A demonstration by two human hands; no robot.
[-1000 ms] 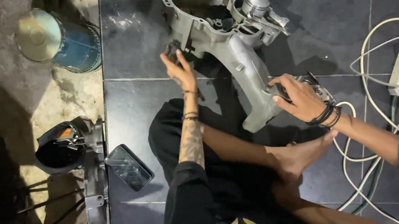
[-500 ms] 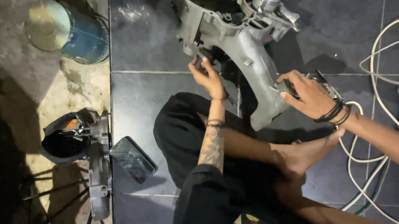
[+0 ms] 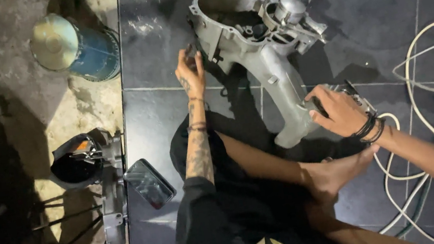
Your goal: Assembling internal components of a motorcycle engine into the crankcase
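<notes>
Grey engine casing (image 3: 267, 57) lies between left hand (image 3: 191, 74) and right hand (image 3: 339, 112).

The right hand (image 3: 341, 112) covers a small metal part (image 3: 353, 93) at four o'clock from the grey engine casing (image 3: 257, 47), so its shape cannot be told. The left hand (image 3: 191, 74) pinches something too small to identify. The white cables (image 3: 416, 109) are cut at the three o'clock edge. The far left side is too dark to read.

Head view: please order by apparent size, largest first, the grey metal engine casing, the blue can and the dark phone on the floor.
1. grey metal engine casing, clearly the largest.
2. blue can.
3. dark phone, the smallest, though it lies nearer the camera than the can.
</notes>
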